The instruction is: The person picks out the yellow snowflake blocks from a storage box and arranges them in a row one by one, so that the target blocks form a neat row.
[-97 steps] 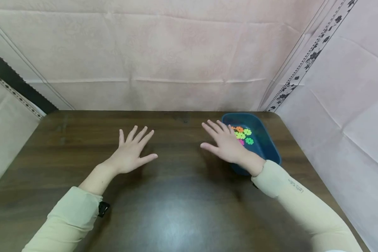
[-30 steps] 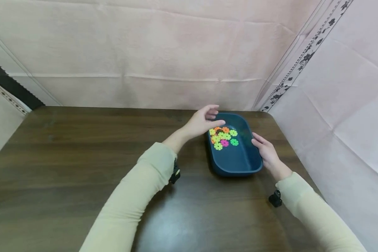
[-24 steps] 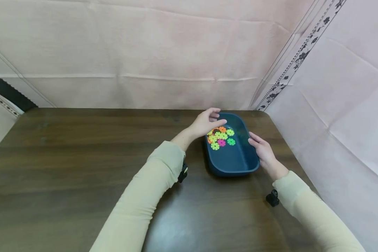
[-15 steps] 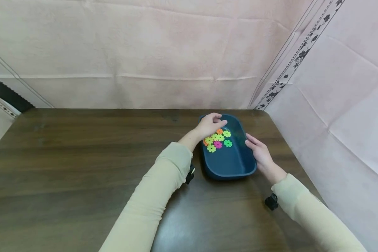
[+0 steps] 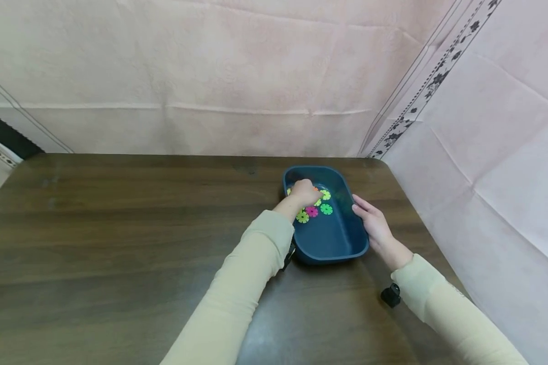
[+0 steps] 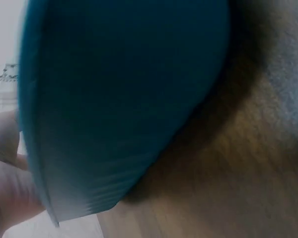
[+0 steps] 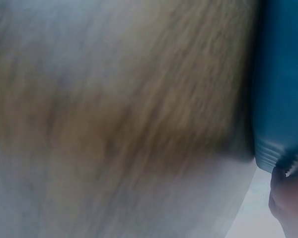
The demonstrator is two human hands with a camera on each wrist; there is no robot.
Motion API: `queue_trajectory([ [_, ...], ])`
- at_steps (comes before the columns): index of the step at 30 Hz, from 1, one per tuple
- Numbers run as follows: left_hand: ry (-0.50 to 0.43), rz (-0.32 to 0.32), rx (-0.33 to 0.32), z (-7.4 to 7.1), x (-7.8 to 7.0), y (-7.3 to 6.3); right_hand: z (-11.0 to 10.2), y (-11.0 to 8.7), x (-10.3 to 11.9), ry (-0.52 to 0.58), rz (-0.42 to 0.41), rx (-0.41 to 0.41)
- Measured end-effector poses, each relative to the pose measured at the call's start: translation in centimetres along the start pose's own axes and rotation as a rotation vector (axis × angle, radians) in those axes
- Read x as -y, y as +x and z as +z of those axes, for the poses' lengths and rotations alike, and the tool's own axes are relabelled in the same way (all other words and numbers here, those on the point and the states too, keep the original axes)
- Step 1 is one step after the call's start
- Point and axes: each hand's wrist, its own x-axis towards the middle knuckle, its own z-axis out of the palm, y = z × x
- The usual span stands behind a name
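Note:
A blue plastic tub (image 5: 331, 243) stands near the table's back edge, right of the middle. In its far left part lie several small flower-shaped discs: a pink disc (image 5: 311, 211), a green disc (image 5: 326, 209) and yellow-green discs (image 5: 302, 217), with some orange. My left hand (image 5: 303, 193) reaches over the tub's left side, down among the discs; its fingertips are hidden, and whether it pinches one cannot be seen. My right hand (image 5: 375, 225) grips the tub's right side. In the left wrist view the tub's outer wall (image 6: 124, 99) fills much of the picture.
The brown wooden table (image 5: 141, 243) spreads left and in front of the tub. Pale cloth (image 5: 219, 81) hangs behind the table, and another cloth (image 5: 511, 152) with a floral border hangs on the right. A black wrist camera (image 5: 390, 295) sits under the right wrist.
From apart above the table, both hands have come to the tub. It has shifted left with my right hand on its side. My left hand has gone lower, into the discs.

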Motion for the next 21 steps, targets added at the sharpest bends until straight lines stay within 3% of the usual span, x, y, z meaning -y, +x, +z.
queue_trajectory([
  [2, 0.081, -0.003, -0.025, 0.4, -0.1, 0.1, 0.1, 0.0, 0.1, 0.004, 0.008, -0.003],
  [5, 0.131, -0.020, -0.055, 0.8, 0.0, 0.3, 0.4, 0.0, 0.2, 0.018, 0.014, -0.008],
  [14, 0.163, -0.105, -0.138, 0.7, 1.4, 0.7, 2.0, -0.3, 0.2, 0.039, 0.006, -0.013],
  [21, 0.231, -0.087, -0.144, 1.0, 2.1, 1.4, 2.3, -0.4, 0.0, 0.053, 0.006, -0.011],
])
